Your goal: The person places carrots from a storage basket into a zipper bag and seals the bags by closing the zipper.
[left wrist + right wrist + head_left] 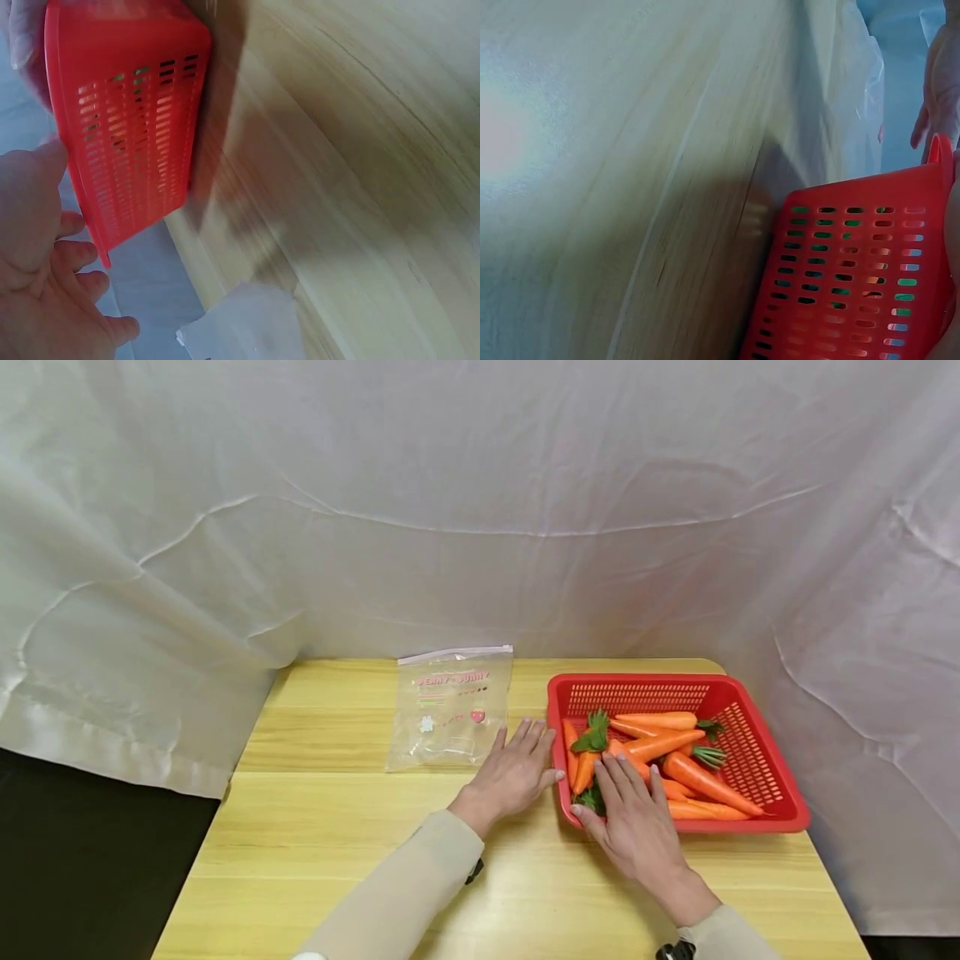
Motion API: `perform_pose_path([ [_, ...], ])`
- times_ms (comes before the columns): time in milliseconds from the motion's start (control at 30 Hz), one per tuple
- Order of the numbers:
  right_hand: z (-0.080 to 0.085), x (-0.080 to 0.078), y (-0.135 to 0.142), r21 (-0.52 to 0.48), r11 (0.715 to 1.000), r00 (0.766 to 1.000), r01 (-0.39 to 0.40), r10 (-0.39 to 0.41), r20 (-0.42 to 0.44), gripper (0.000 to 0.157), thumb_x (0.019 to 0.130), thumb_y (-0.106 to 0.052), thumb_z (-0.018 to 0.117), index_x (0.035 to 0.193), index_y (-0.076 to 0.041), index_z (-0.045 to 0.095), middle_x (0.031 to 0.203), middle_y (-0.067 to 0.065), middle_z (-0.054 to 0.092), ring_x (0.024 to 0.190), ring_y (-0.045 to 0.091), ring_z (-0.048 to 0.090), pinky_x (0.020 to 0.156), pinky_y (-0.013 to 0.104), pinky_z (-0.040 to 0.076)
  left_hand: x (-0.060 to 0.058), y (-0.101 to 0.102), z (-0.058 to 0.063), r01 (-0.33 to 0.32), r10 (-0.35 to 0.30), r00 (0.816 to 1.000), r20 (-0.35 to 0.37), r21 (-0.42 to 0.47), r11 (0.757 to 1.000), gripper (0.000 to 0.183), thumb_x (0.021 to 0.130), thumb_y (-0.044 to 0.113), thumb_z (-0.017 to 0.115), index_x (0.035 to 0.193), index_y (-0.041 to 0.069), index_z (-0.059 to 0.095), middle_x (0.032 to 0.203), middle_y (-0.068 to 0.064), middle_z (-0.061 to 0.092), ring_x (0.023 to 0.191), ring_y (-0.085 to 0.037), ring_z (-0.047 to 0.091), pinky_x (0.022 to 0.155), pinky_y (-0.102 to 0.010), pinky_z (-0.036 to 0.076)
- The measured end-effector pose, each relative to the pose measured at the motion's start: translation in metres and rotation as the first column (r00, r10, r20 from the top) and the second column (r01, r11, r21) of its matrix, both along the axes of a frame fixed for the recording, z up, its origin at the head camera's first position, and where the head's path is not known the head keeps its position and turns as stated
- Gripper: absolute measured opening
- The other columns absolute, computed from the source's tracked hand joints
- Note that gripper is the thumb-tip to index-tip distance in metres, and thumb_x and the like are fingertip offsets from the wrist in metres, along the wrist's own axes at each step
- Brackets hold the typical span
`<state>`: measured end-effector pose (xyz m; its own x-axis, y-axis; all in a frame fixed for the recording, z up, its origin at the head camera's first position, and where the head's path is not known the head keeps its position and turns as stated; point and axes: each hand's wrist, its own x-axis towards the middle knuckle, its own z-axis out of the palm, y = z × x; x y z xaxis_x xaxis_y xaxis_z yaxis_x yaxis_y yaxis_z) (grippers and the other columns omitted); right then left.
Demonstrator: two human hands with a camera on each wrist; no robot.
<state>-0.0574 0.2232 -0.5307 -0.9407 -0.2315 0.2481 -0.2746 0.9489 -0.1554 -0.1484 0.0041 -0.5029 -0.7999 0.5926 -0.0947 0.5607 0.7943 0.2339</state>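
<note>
A red plastic basket (780, 806) with slotted walls stands on the right side of the table, holding several orange carrots (705, 781), some with green tops (594, 733). My left hand (512, 777) is beside the basket's left rim, its fingers extended and its thumb right at the rim. My right hand (633, 822) reaches over the near left corner, fingers straight above the carrots and overlapping them in the head view. In the left wrist view, the left hand (45, 277) lies along the basket's edge (82, 187). A clear zip bag (450, 714) lies flat left of the basket.
The wooden table (315, 843) extends to the left and in front of the basket. A pale cloth curtain (480, 568) hangs behind the table and at both sides. The bag's slider top faces the curtain.
</note>
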Motion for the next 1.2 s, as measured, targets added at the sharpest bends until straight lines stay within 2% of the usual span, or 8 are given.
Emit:
perform_pose_path([
  [133, -0.001, 0.0, 0.0, 0.005, 1.0, 1.0, -0.008, 0.008, -0.011, 0.079, 0.103, -0.06, 0.052, 0.154, 0.0, 0.05, 0.161, 0.021, 0.048, 0.151, 0.041, 0.041, 0.122, 0.071, 0.02, 0.009, 0.004, 0.0, -0.016, 0.016, 1.0, -0.002, -0.015, 1.0, 0.069, 0.112, 0.053, 0.032, 0.169, 0.016, 0.023, 0.177, -0.007, 0.019, 0.164, -0.027, 0.014, 0.13, -0.057, 0.018],
  [333, 0.0, -0.002, -0.002, 0.009, 1.0, 1.0, 0.003, -0.003, 0.006, 0.079, 0.103, -0.061, 0.051, 0.153, 0.0, 0.05, 0.161, 0.021, 0.047, 0.153, 0.041, 0.039, 0.122, 0.072, 0.019, 0.017, -0.001, 0.003, -0.011, 0.011, 1.0, -0.016, -0.017, 1.0, 0.066, 0.112, 0.051, 0.034, 0.168, 0.017, 0.028, 0.176, -0.005, 0.022, 0.164, -0.025, 0.014, 0.13, -0.054, 0.018],
  [700, 0.003, -0.001, 0.0, 0.005, 1.0, 1.0, -0.002, 0.002, 0.004, 0.078, 0.104, -0.06, 0.051, 0.153, -0.001, 0.05, 0.16, 0.022, 0.048, 0.152, 0.043, 0.038, 0.121, 0.073, 0.018, 0.04, -0.01, 0.01, 0.04, -0.042, 0.999, -0.035, -0.06, 0.997, 0.06, 0.113, 0.037, 0.043, 0.168, 0.019, 0.028, 0.177, -0.002, 0.017, 0.164, -0.025, 0.014, 0.13, -0.052, 0.019],
  [967, 0.0, -0.016, 0.015, -0.012, 1.0, 1.0, -0.029, 0.029, 0.001, 0.074, 0.104, -0.058, 0.054, 0.151, -0.001, 0.054, 0.16, 0.022, 0.048, 0.152, 0.044, 0.036, 0.122, 0.073, 0.017, 0.04, -0.008, 0.008, 0.038, -0.041, 0.999, -0.035, -0.083, 0.996, 0.06, 0.112, 0.038, 0.043, 0.168, 0.022, 0.028, 0.177, -0.002, 0.02, 0.164, -0.023, 0.013, 0.13, -0.051, 0.019],
  [1200, 0.0, -0.032, 0.035, -0.025, 0.999, 0.999, -0.036, 0.036, -0.013, 0.068, 0.103, -0.054, 0.057, 0.147, -0.002, 0.058, 0.158, 0.021, 0.049, 0.15, 0.044, 0.038, 0.123, 0.072, 0.017, 0.039, -0.017, 0.006, 0.008, -0.008, 1.0, -0.009, -0.061, 0.998, 0.058, 0.113, 0.037, 0.042, 0.167, 0.021, 0.03, 0.176, -0.003, 0.021, 0.164, -0.023, 0.012, 0.131, -0.052, 0.019],
])
